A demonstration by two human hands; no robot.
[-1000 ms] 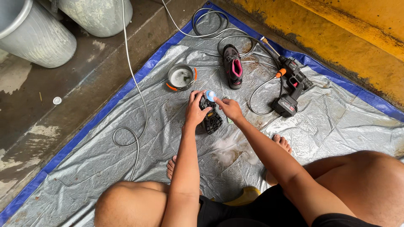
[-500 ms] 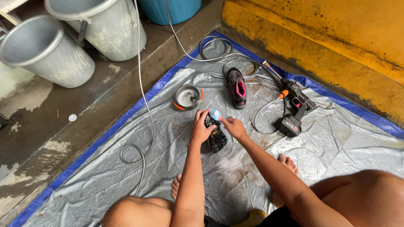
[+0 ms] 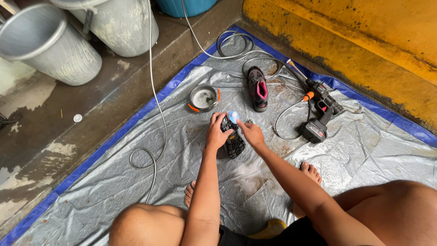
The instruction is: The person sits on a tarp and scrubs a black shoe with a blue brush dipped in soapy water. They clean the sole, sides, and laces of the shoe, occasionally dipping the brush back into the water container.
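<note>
Wet concrete floor (image 3: 54,150), yellow wall (image 3: 364,32)

A single camera, worn on the head, looks steeply down and a little forward over the person's own knees and forearms. The left hand (image 3: 217,135) and right hand (image 3: 251,133) sit near the frame's middle, fairly close below the lens. The tarp (image 3: 364,150) fills most of the view, its far corner at top centre; buckets (image 3: 54,50) and a yellow wall (image 3: 364,36) lie beyond its far edges.
</note>
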